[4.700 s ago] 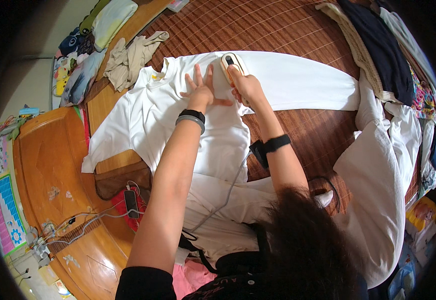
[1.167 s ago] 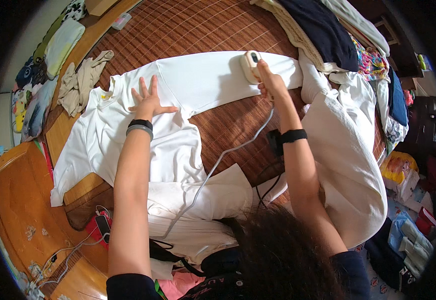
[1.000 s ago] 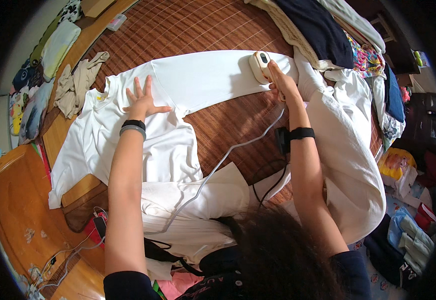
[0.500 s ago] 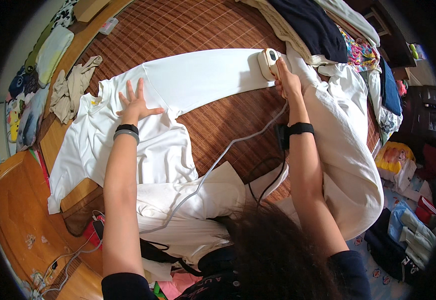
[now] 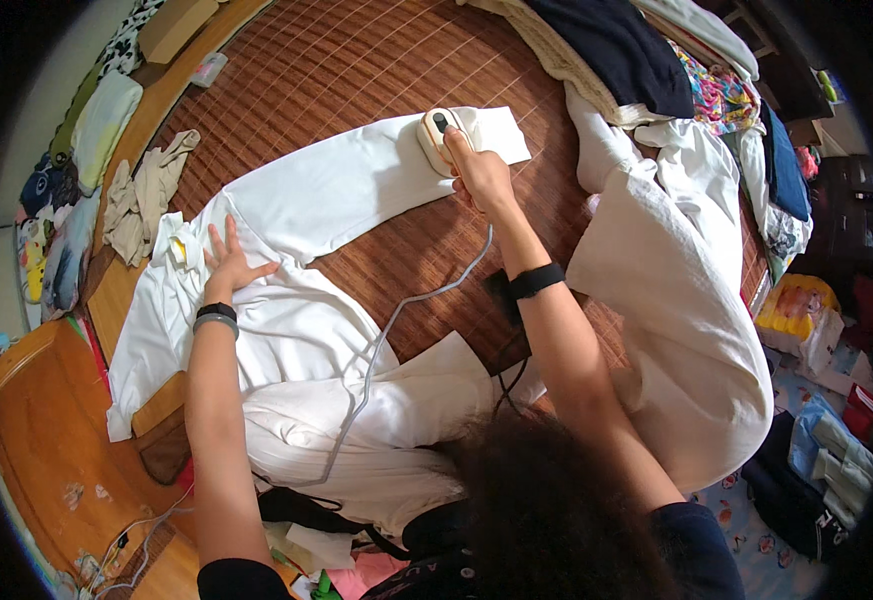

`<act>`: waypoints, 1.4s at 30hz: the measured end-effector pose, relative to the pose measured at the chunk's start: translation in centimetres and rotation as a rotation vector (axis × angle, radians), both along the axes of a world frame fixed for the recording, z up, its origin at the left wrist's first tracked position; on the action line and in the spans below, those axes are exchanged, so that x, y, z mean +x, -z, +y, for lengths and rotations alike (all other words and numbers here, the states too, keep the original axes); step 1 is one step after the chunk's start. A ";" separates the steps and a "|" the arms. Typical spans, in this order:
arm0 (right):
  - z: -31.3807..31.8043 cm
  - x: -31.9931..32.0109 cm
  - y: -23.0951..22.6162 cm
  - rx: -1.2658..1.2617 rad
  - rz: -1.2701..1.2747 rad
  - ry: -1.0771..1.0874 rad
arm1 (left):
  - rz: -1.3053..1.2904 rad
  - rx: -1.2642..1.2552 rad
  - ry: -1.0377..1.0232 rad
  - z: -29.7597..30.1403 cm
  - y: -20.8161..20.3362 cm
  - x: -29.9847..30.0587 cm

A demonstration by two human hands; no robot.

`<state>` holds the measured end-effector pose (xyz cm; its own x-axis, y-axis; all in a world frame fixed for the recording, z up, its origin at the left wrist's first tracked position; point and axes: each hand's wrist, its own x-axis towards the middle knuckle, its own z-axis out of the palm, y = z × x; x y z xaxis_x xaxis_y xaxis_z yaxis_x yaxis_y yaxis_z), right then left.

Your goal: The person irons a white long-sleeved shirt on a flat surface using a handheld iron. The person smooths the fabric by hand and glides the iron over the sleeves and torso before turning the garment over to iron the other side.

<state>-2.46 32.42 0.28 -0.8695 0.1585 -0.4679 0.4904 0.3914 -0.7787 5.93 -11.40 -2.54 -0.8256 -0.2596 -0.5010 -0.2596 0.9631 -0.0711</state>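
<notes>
At upper centre, the right hand (image 5: 484,182) grips the cream iron (image 5: 444,145); iron and sleeve (image 5: 351,170) have shifted leftward, so the cuff (image 5: 503,137) now clears the white cloth (image 5: 681,330) at right. The left hand (image 5: 230,262), fingers spread, holds nothing, resting on the white shirt (image 5: 291,325), left of centre, looking less taut.

Your left arm (image 5: 218,410) runs nearly straight up from seven o'clock to your left hand (image 5: 228,264), just past nine, palm down, its fingers (image 5: 232,232) spread toward eleven and twelve, its thumb (image 5: 262,269) toward three. Your right arm (image 5: 571,345) slants in from between four and five, slightly bent, to your right hand (image 5: 486,180) near one, curled in a grip.
</notes>
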 end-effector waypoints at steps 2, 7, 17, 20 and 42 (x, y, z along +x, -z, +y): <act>-0.9 0.3 -1.6 0.031 -0.037 0.010 | -0.009 -0.018 -0.007 -1.5 0.2 1.1; 0.4 -0.3 -2.2 0.035 -0.027 0.076 | -0.010 -0.005 -0.019 -1.1 0.3 1.1; -8.5 3.3 -4.8 -0.160 -0.072 -0.197 | -0.034 -0.017 -0.016 -1.5 0.1 1.6; -14.2 5.0 -3.7 -0.223 -0.028 -0.338 | -0.051 -0.013 -0.003 -1.2 0.3 1.3; -3.2 1.9 0.1 0.039 0.012 -0.070 | -0.122 -0.007 -0.082 0.2 -0.7 1.0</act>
<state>-0.52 29.21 0.15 -0.8845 0.1153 -0.4521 0.4517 0.4541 -0.7679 6.91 -11.20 -1.84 -0.7345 -0.3271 -0.5946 -0.3260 0.9385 -0.1135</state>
